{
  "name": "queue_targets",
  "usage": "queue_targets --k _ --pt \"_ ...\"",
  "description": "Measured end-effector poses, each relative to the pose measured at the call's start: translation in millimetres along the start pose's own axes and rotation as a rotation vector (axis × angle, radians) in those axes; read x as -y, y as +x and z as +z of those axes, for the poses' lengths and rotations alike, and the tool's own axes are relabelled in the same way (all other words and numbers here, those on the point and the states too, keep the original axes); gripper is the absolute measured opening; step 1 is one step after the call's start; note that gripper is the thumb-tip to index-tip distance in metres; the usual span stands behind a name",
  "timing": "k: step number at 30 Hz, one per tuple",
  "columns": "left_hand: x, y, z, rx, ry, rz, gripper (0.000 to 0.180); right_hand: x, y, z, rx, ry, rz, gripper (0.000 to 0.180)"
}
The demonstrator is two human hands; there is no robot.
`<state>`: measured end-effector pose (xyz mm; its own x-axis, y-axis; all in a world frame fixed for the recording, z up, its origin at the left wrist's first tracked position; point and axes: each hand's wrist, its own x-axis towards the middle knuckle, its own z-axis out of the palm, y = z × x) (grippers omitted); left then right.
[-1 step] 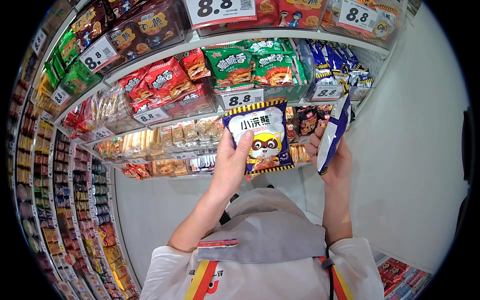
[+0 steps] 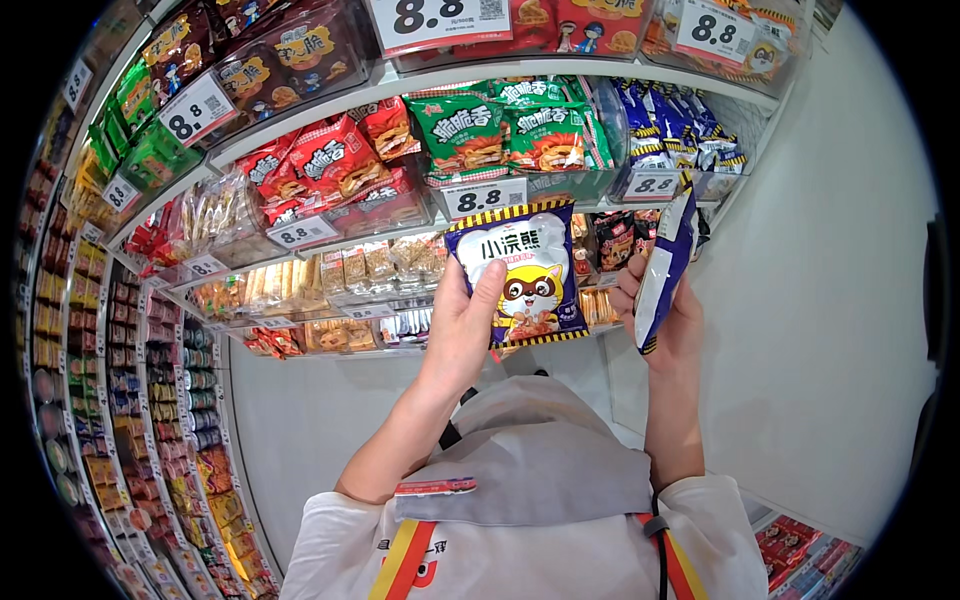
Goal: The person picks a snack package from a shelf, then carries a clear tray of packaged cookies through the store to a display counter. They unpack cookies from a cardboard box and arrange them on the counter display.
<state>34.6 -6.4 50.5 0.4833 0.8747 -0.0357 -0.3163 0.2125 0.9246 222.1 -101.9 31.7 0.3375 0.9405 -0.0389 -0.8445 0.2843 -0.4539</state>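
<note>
My left hand point(image 2: 462, 318) is closed on a blue and white snack packet point(image 2: 538, 292), thumb across its front. This packet faces me, with a cartoon animal printed on it and yellow-and-black striped ends. To its right, my right hand point(image 2: 672, 325) grips a second blue and white snack packet point(image 2: 662, 275), turned nearly edge-on, so most of its front is out of sight. Both packets are held upright in front of the shelves, apart from each other. Similar small blue packets point(image 2: 665, 118) fill a clear bin on the shelf beyond my right hand.
Green snack packets point(image 2: 548, 135) and red snack packets point(image 2: 335, 160) sit in clear bins left of the blue ones. Price cards point(image 2: 484, 198) hang along the shelf fronts. A pale panel point(image 2: 810, 270) stands at right, and long stocked shelves point(image 2: 150, 400) curve along the left.
The packet in my right hand has tilted very slightly, its top shifting a little left. Everything else looks the same.
</note>
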Motion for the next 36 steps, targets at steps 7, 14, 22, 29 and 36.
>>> queue_targets --k 7,14,22,29,36 --pt "12 1 8 -0.059 -0.064 -0.098 0.036 -25 -1 19 -0.030 -0.590 0.123 0.043" --pt "3 0 -2 0.021 0.088 -0.013 0.042 28 30 14 -0.086 -0.423 -0.031 0.030" --pt "8 4 2 0.057 0.057 -0.047 0.032 157 171 -43 -0.387 -1.191 -0.153 0.038" --pt "8 -3 -17 -0.094 0.048 -0.023 0.026 203 196 -61 -0.649 -2.269 -0.308 0.041" --pt "28 -28 -50 -0.358 0.077 -0.101 0.021 136 149 -44 -0.087 -2.347 -0.810 0.046"
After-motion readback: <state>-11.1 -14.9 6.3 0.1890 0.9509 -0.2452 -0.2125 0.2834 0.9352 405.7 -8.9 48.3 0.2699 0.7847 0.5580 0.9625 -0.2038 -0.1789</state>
